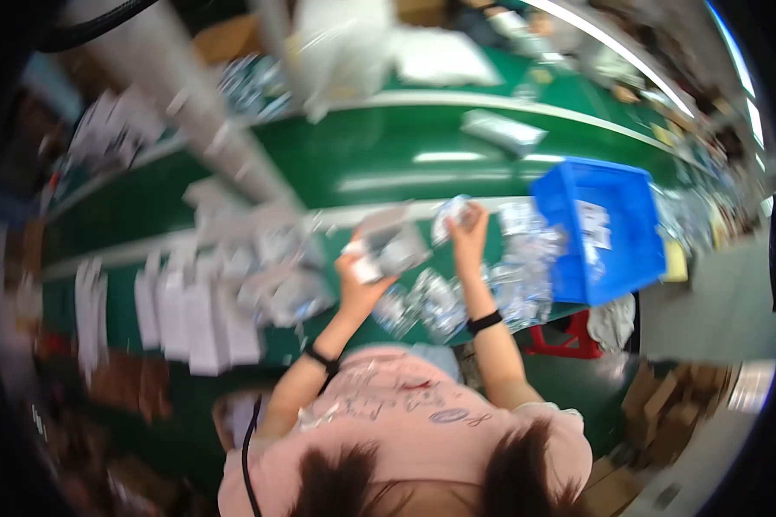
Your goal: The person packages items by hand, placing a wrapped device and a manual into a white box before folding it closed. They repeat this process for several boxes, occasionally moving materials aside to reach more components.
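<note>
In my left hand is a small white box with its top flaps up, tilted above the green table; something clear or silvery shows inside it. My right hand, to the right of the box and apart from it, grips a clear plastic packet with pale contents that blur hides. Between my forearms, several clear plastic packets lie on the table. More of these packets form a pile just right of my right wrist.
A blue plastic bin stands at the table's right end. On the left lie flat white boxes and opened boxes with packets. A silvery package rests beyond the pale rail. A red stool stands below the bin, with cardboard boxes on the floor.
</note>
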Tool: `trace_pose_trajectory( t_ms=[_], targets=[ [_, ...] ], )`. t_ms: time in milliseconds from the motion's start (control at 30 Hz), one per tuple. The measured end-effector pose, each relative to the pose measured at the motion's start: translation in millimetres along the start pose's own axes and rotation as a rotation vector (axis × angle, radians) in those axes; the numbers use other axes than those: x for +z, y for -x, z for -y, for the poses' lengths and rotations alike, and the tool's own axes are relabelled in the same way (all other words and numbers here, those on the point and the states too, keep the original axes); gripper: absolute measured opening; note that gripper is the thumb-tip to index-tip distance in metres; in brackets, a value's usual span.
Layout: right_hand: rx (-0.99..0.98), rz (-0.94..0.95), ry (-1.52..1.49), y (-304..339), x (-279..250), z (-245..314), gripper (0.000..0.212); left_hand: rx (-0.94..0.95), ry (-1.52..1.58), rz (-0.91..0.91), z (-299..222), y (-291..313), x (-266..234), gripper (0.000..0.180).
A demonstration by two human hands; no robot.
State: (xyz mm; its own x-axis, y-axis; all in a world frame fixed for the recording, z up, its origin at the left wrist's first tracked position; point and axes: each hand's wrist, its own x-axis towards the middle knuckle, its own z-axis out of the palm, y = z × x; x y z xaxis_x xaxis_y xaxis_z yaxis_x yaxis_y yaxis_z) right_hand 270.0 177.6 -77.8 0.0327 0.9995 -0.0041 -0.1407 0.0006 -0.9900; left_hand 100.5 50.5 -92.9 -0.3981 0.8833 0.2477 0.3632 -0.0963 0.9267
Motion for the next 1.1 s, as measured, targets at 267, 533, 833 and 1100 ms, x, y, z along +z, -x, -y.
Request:
trace_pose_trajectory(
  t_ms=[267,533,833,1100],
  targets=[
    [-0.281,0.325,0.085,63.0,19.8,62.4,0.046,0.04,-0.27,0.094,-40.5,-0.5,-29.6,0.04],
    [-0.721,0.543,0.405,68.4,51.5,54.6,0.033,-0.194,-0.007,0.015,-39.3,-14.4,-31.7,0.013],
    [-0.905,0.62,0.69,69.3,41.5,53.8,0.025,-0.327,0.276,-0.055,-52.4,-17.8,-24.7,0.006],
    [-0.967,0.661,0.86,78.3,42.6,47.9,0.019,-0.061,-0.072,0.084,-42.0,-15.1,-29.2,0.019]
  ],
)
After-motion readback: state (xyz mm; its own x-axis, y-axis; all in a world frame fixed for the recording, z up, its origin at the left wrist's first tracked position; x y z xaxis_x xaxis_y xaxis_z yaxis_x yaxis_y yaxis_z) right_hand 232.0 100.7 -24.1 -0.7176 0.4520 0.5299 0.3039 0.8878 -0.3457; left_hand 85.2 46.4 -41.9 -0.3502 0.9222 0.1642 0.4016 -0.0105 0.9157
